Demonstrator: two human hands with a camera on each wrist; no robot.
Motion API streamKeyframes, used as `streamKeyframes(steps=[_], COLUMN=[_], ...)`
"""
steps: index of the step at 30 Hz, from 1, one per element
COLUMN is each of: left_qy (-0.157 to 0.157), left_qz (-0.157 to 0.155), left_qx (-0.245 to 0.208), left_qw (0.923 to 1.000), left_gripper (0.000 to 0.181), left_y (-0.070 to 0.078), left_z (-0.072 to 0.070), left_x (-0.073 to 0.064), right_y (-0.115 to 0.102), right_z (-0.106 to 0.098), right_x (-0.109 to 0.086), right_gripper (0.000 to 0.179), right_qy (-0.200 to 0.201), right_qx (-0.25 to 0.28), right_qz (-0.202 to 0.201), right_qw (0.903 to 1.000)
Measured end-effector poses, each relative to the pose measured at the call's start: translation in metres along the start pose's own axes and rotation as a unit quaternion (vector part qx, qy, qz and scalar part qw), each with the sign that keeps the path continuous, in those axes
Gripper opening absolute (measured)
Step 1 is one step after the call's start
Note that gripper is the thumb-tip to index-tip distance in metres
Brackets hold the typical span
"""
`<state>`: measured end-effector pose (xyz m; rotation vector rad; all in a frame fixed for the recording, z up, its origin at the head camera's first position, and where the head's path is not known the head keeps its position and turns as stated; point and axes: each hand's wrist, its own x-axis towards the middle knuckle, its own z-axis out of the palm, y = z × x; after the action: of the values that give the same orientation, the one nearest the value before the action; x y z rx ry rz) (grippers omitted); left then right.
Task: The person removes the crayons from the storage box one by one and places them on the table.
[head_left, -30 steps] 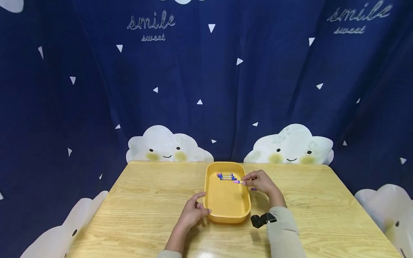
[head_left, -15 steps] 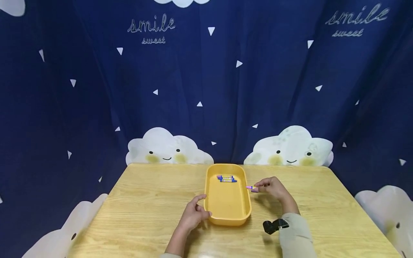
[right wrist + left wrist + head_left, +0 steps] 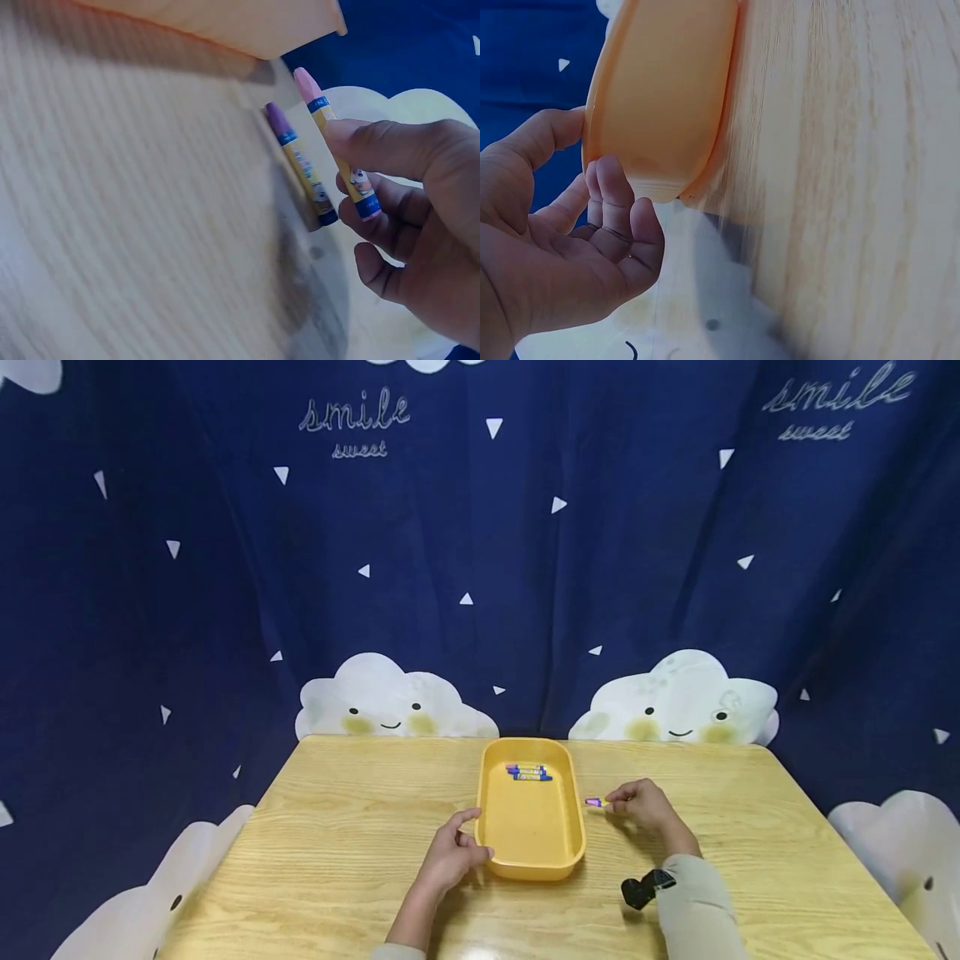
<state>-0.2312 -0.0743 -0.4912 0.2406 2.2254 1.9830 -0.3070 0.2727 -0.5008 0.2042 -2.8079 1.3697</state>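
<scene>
In the head view my right hand (image 3: pixel 647 806) is just right of a yellow tray (image 3: pixel 529 870). Between thumb and fingers it pinches a pink crayon (image 3: pixel 311 94) with a yellow and blue wrapper. Right beside that, a purple crayon (image 3: pixel 300 165) lies on the wooden table; the right wrist view shows it apart from the fingers. My left hand (image 3: pixel 450 857) grips the tray's near left rim, with the thumb and fingertips at its edge (image 3: pixel 592 124). A small cluster of crayons (image 3: pixel 531 775) lies inside the tray towards its far end.
The wooden table (image 3: pixel 360 810) extends to both sides of the tray. Behind it hangs a dark blue curtain (image 3: pixel 420 527) printed with clouds and triangles. A black strap-mounted device (image 3: pixel 645 889) is on the right sleeve.
My right hand has moved right and slightly nearer, out from over the tray, carrying the pink crayon to beside the purple one. The left hand stays on the tray.
</scene>
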Motion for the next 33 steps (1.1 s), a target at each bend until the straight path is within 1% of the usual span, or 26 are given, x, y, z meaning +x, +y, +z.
streamKeyframes(steps=[4,7,9,14,17,19,24,27,30,33], left_qy=[-0.001,-0.004,-0.003,0.003,0.006,0.007,0.010,0.011,0.008,0.005], left_qz=[0.002,0.002,0.003,0.007,0.005,0.002,0.005,0.005,0.000,-0.004], left_qx=[-0.003,-0.006,-0.008,-0.008,-0.008,-0.006,-0.011,-0.013,-0.010,-0.006], left_qw=[1.0000,1.0000,1.0000,0.9999,0.9999,1.0000,0.9999,0.9998,0.9999,1.0000], left_gripper=[0.071,0.071,0.071,0.071,0.071,0.071,0.071,0.071,0.071,0.071], left_y=[0.000,0.001,0.001,0.001,0.001,0.001,0.001,0.001,0.000,-0.001], left_z=[0.001,0.002,0.002,0.002,0.001,0.001,0.001,0.001,0.001,0.000], left_x=[0.000,-0.001,-0.001,-0.001,-0.001,-0.001,-0.001,-0.001,-0.001,-0.001], right_y=[0.003,0.006,0.008,0.010,0.010,0.010,0.007,0.005,0.001,-0.006], right_z=[0.003,0.006,0.007,0.010,0.011,0.011,0.010,0.008,0.005,-0.002], right_x=[0.000,0.000,0.001,0.003,0.003,0.002,-0.001,-0.003,-0.006,-0.008], right_gripper=[0.007,0.005,0.006,0.008,0.009,0.011,0.015,0.018,0.022,0.028], right_qy=[0.001,0.011,0.015,0.027,0.029,0.024,0.020,0.024,0.026,0.010], right_qx=[-0.006,-0.011,-0.015,0.010,0.020,0.023,0.036,0.030,0.038,0.056], right_qz=[0.010,0.018,0.011,0.022,0.033,0.032,0.017,0.013,0.028,0.041], right_qw=[0.9999,0.9997,0.9997,0.9993,0.9988,0.9990,0.9990,0.9992,0.9985,0.9976])
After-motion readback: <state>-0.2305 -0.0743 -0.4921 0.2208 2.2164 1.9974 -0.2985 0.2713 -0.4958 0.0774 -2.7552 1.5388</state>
